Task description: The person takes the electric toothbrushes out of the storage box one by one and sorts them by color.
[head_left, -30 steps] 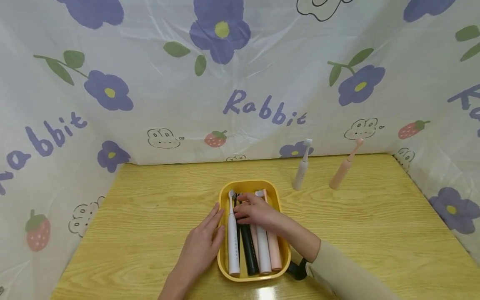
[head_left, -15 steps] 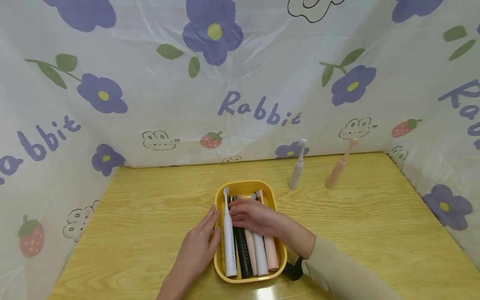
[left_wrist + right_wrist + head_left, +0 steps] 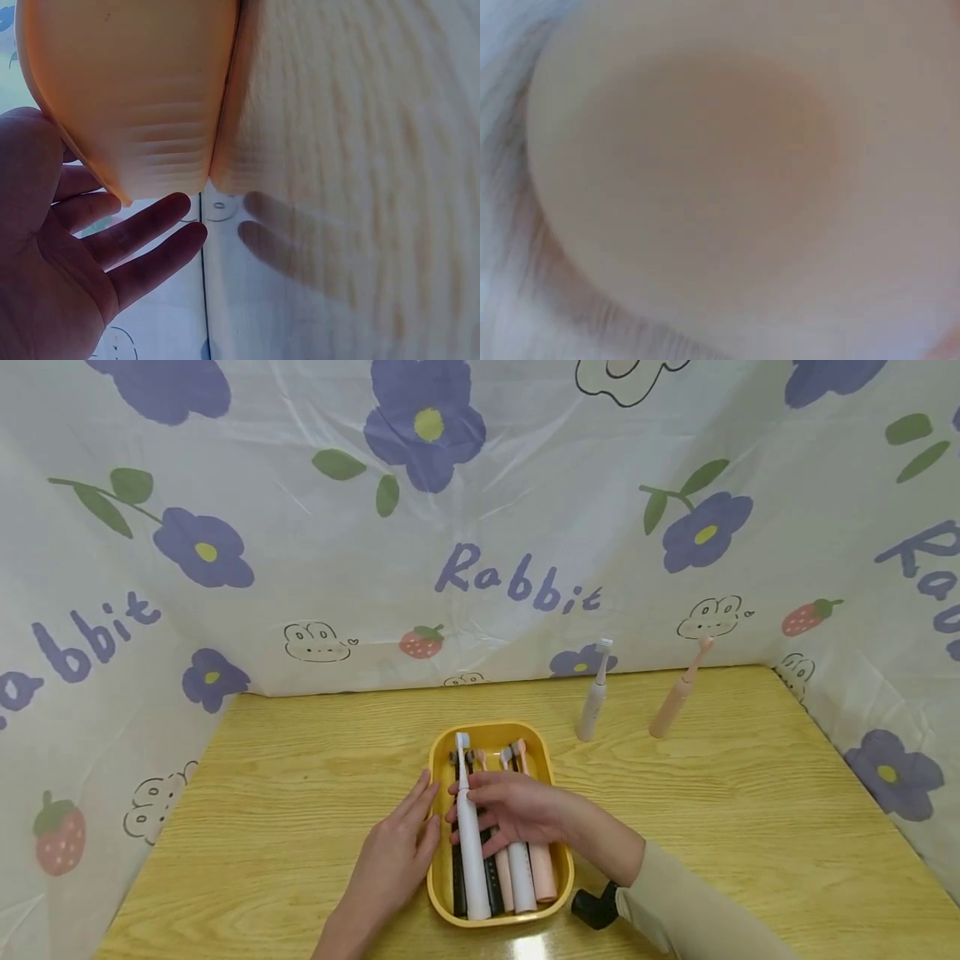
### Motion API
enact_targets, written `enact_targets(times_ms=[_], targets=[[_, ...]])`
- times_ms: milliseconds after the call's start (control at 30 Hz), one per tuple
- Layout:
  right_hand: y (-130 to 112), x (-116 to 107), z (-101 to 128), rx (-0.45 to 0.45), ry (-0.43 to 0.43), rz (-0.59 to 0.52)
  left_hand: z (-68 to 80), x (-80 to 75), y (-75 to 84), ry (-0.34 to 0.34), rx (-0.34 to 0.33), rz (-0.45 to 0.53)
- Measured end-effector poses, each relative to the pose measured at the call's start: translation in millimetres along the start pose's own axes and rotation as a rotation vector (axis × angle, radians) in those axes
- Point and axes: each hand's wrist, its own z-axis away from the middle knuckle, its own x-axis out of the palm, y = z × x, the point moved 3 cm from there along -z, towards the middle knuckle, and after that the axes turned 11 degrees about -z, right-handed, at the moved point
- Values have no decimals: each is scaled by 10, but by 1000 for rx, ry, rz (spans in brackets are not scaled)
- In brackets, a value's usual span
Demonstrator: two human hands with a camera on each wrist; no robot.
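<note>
A yellow tray (image 3: 491, 727) in the middle of the wooden table (image 3: 300, 777) holds several electric toothbrushes laid lengthwise. My right hand (image 3: 480, 803) grips the white toothbrush (image 3: 474, 878), which lies slanted over a black one (image 3: 457, 885). To its right in the tray lie a pink (image 3: 545, 870) and another white toothbrush (image 3: 521, 881). My left hand (image 3: 418, 820) rests with straight fingers against the tray's left wall. In the left wrist view the left hand (image 3: 112, 247) lies beside the tray's outer wall (image 3: 135, 90). The right wrist view is a blur.
A white toothbrush (image 3: 591, 702) and a pink toothbrush (image 3: 675, 697) stand upright at the back right of the table. Flower-printed sheeting (image 3: 480, 527) walls in the back and both sides. A black wrist strap (image 3: 596, 907) sits by the tray's near right corner.
The right hand has taken hold of the white toothbrush at the tray's left side and shifted it rightward over the black one. The left hand stays against the tray.
</note>
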Motion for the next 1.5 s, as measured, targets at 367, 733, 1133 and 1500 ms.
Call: enact_targets(times_ms=[367, 733, 1133, 1500], targets=[[37, 50, 164, -19, -13, 52, 0, -16, 22, -6, -12, -7], [-346, 59, 505, -312, 136, 160, -3, -12, 19, 5, -3, -16], [-743, -178, 1053, -839, 537, 567, -12, -25, 27, 12, 9, -10], [-649, -606, 1129, -965, 905, 929, -11, -29, 31, 10, 5, -12]])
